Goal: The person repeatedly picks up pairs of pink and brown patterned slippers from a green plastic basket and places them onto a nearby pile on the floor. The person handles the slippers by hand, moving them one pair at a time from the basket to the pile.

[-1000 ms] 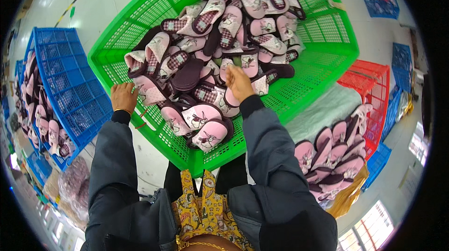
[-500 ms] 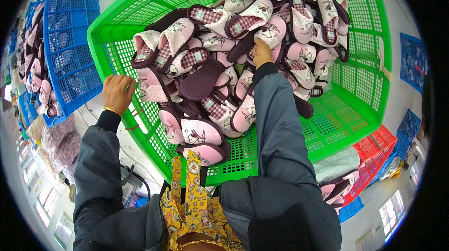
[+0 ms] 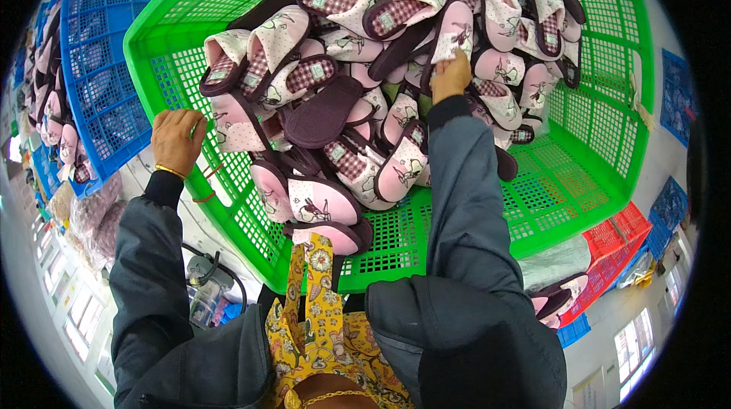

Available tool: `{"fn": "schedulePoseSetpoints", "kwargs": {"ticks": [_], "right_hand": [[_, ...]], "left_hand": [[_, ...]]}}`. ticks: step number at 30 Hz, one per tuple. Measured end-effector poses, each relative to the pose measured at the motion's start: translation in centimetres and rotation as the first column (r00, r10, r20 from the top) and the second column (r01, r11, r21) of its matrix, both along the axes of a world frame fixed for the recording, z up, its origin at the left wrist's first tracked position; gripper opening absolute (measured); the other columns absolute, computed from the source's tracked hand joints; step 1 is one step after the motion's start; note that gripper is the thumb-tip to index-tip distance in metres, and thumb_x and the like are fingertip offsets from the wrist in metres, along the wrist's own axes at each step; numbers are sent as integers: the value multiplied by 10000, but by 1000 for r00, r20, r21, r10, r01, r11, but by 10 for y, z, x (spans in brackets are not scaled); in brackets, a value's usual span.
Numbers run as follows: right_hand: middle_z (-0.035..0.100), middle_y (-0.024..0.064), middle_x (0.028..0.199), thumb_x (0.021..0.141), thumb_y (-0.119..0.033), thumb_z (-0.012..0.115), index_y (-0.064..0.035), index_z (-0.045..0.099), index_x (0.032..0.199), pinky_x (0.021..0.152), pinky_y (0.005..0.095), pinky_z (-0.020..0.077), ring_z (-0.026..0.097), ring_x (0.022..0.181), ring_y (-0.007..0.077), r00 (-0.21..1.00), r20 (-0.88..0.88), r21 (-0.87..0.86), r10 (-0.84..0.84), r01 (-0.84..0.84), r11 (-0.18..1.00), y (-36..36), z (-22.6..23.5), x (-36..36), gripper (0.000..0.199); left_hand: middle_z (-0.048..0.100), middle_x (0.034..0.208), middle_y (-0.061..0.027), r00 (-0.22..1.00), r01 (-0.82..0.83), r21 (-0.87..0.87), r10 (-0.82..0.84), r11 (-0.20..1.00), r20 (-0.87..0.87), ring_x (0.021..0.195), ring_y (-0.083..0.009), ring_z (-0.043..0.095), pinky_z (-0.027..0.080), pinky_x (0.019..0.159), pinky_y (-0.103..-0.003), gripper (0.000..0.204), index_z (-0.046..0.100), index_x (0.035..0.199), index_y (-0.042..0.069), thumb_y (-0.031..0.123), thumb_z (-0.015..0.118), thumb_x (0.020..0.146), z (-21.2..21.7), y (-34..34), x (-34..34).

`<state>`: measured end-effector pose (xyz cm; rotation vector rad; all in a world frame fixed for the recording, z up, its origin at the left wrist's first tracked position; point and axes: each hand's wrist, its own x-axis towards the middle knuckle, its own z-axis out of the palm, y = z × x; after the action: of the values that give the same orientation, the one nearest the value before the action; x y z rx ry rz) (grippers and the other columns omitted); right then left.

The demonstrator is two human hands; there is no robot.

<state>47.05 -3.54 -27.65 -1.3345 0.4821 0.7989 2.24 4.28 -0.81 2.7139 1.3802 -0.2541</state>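
Right hand (image 3: pixel 451 78) clamped on the near end of a pink-and-white slipper (image 3: pixel 455 32); its pink toe points away from the body, over the pile in the big green basket (image 3: pixel 388 278). Left hand (image 3: pixel 177 138) at the basket's left rim, fingers loosely curled; cannot tell if it grips the edge or only rests there. More slippers packed all round the held one, some sole-up, e.g. the dark-soled slipper (image 3: pixel 324 113) near the middle.

Risks: grasp sits at one end only, so the slipper could twist or slide out if its far part catches on neighbours. A quick pull could drag the slippers touching it and make the loose heap slump. Front slipper (image 3: pixel 335 235) lies close to the near rim, with the yellow flowered cloth (image 3: pixel 320 333) hanging in front; if the body leans in, the cloth could snag or nudge it. Red tie (image 3: pixel 204 199) on the basket's left side, near the left cuff, might catch the sleeve. If the left hand is only resting, basket could shift under a hard tug. Blue crate (image 3: pixel 106 51) off left, apart from the hands.
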Motion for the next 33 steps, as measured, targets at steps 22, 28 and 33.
{"fn": "schedulePoseSetpoints", "kwargs": {"ticks": [22,28,33], "right_hand": [[648,140,918,877,-112,425,-192,602,1159,724,439,500,639,837,326,-458,320,-882,829,-463,85,45,-6,-178,343],[670,168,824,845,-141,493,-118,620,1009,673,467,504,656,794,346,-576,169,-895,799,-430,-121,60,-27,-163,209],[620,200,683,802,-127,577,-40,610,823,601,455,498,625,659,369,-581,398,-851,709,-523,49,0,27,-155,95]], "left_hand": [[630,806,-25,1000,4,-16,-4,1000,21,785,-223,598,419,803,-356,81,626,815,117,182,671,798,2,4,-3],[612,789,-18,999,13,-16,-13,1000,45,773,-213,592,415,798,-362,81,613,800,121,168,678,784,-1,6,-2],[605,780,-16,999,1,-14,0,1000,41,775,-212,589,413,809,-364,79,611,795,120,168,673,785,-1,4,-5]]}}
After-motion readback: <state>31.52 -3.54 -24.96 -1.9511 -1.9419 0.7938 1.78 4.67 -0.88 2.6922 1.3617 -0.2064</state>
